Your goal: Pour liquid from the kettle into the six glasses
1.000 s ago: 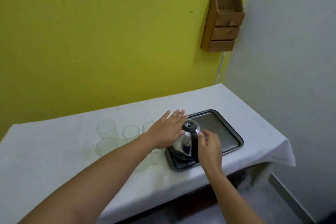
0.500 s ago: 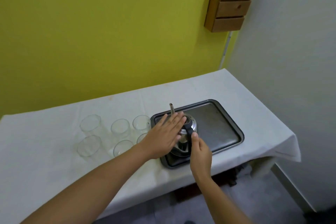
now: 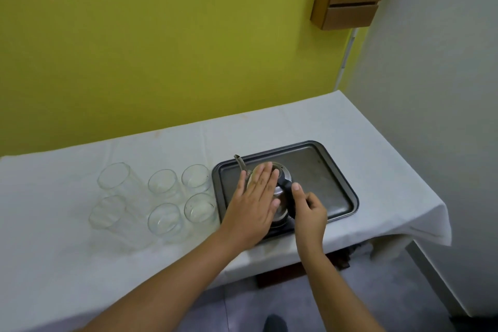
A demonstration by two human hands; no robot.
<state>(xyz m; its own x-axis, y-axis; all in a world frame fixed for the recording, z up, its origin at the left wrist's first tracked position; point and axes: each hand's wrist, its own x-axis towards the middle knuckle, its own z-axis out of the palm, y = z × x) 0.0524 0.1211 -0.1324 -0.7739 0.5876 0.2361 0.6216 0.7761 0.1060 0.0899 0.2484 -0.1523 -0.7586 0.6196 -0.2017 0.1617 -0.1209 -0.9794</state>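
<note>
Six glasses [image 3: 159, 198], two rows of three, stand empty on the white cloth, left of both hands and clear of them. Left hand [image 3: 254, 205]: fingers spread flat, palm pressed on the kettle [image 3: 281, 198] lid. Kettle sits under it, in the dark tray [image 3: 326, 178], near-left corner, spout poking out beyond the fingertips. Right hand [image 3: 310, 211] curled around the black handle, thumb on top.

kettle [image 3: 280, 191] on tray [image 3: 328, 170] | glasses [image 3: 167, 197] left of tray
</note>
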